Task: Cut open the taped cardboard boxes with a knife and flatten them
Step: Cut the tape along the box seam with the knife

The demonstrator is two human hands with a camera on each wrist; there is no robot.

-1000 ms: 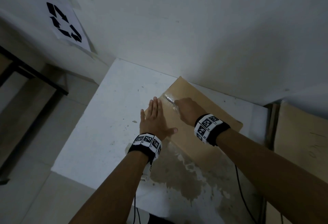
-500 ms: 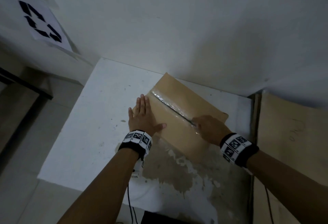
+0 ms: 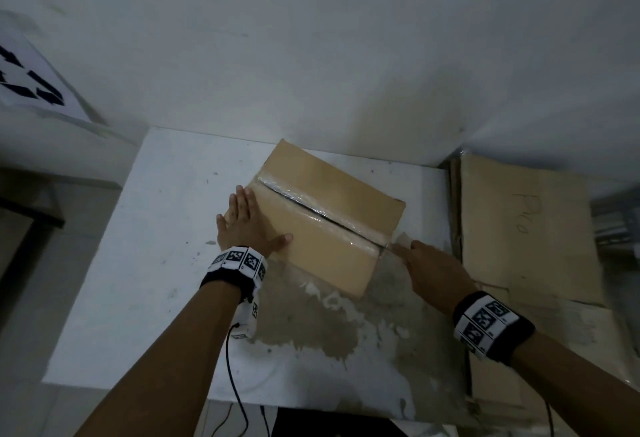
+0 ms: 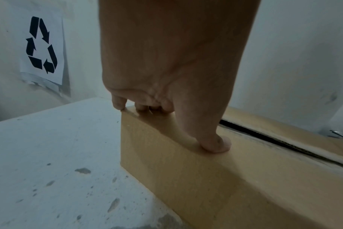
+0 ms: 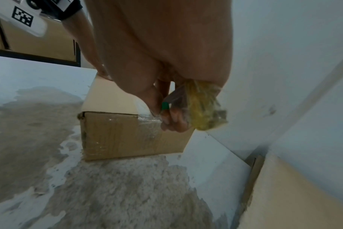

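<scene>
A brown cardboard box (image 3: 332,215) lies on the white table (image 3: 156,229). Its taped top seam (image 3: 311,208) shows as a dark slit running its whole length, also visible in the left wrist view (image 4: 274,139). My left hand (image 3: 242,225) presses flat on the box's left top edge, thumb (image 4: 215,144) on the top panel. My right hand (image 3: 433,267) is just off the box's right end and grips a knife (image 5: 200,106) with a yellow, plastic-wrapped handle. The blade tip (image 3: 389,246) meets the clear tape (image 5: 147,119) at the box's right end edge.
Flattened cardboard sheets (image 3: 526,229) lie to the right of the table, against the wall. A recycling sign (image 3: 31,87) hangs on the left wall. The table's near part has a worn grey patch (image 3: 311,326). Cables hang below the table's front edge.
My right hand has drawn the knife along the seam from its far left end to the box's right end, leaving the tape slit. The left hand has stayed pressed on the box.
</scene>
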